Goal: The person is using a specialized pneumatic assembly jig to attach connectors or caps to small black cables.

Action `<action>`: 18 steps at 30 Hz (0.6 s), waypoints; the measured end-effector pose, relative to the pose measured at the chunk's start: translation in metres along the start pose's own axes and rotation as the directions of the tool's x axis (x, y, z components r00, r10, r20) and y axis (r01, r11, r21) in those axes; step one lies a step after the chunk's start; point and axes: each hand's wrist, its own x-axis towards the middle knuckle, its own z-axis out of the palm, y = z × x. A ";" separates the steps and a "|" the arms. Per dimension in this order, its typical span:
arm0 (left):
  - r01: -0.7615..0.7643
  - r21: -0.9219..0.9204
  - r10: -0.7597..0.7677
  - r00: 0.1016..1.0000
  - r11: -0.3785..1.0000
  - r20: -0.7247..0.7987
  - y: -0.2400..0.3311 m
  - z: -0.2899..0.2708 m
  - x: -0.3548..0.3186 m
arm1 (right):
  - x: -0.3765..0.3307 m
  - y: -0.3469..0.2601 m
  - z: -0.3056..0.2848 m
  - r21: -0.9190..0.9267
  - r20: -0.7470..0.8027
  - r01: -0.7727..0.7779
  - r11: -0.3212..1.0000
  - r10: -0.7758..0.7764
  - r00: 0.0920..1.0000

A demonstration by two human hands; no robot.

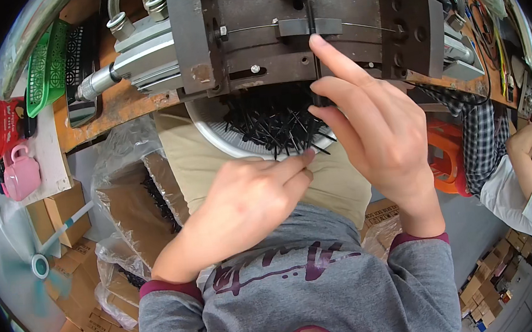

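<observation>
My right hand point(374, 120) is raised in front of a dark metal fixture point(255, 55). It grips a slim black rod point(317, 65) that stands across a small grey block point(291, 28). The index fingertip presses along the rod, while the thumb and middle finger close around its lower part. My left hand point(252, 190) hangs over the near rim of a white basket point(212, 136), its fingers bent and drawn together. Their tips touch or nearly touch a heap of thin black parts point(268, 121) in the basket. Whatever they pinch is hidden.
Air cylinders point(146, 56) flank the fixture on the wooden bench point(120, 119). At left are a green basket point(45, 72), a pink cup point(21, 173) and a fan point(40, 266). Plastic-lined cartons point(129, 205) stand beside my lap. Another person point(514, 187) sits at right near an orange stool point(445, 155).
</observation>
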 end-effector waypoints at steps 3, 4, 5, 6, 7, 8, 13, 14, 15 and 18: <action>0.024 -0.065 -0.024 1.000 0.998 0.007 -0.018 0.037 -0.009 | 0.007 0.001 0.005 -0.100 0.013 0.001 0.995 0.000 1.000; 0.033 -0.059 -0.037 0.997 0.998 -0.064 -0.028 0.045 -0.009 | 0.009 0.001 0.005 -0.119 0.018 0.001 0.993 0.001 1.000; 0.039 -0.055 -0.046 0.990 0.998 -0.131 -0.039 0.053 -0.008 | 0.010 0.000 0.003 -0.141 0.036 -0.002 0.990 0.007 0.999; 0.091 -0.047 -0.099 0.976 0.995 -0.195 -0.052 0.061 -0.010 | 0.011 -0.001 0.002 -0.160 0.052 0.000 0.987 0.009 0.999; 0.143 -0.042 -0.149 0.955 0.989 -0.258 -0.066 0.069 -0.012 | 0.011 -0.001 0.001 -0.180 0.067 0.001 0.984 0.012 0.998; 0.189 -0.038 -0.191 0.928 0.981 -0.321 -0.080 0.076 -0.011 | 0.011 -0.001 0.000 -0.187 0.074 0.003 0.982 0.011 0.997; 0.151 0.142 -0.093 0.932 0.978 -0.350 -0.122 0.112 0.003 | 0.013 -0.006 0.000 -0.174 0.053 -0.024 0.985 0.034 0.998; 0.144 0.183 -0.077 0.942 0.973 -0.327 -0.130 0.119 0.005 | 0.012 -0.005 0.001 -0.155 0.043 -0.030 0.988 0.037 0.998; 0.132 0.224 -0.059 0.951 0.966 -0.304 -0.138 0.126 0.007 | 0.012 -0.005 0.001 -0.131 0.044 -0.030 0.991 0.036 0.998; 0.108 0.301 -0.027 0.965 0.947 -0.261 -0.150 0.141 0.011 | 0.010 -0.002 0.001 -0.041 0.037 -0.050 0.998 0.052 0.998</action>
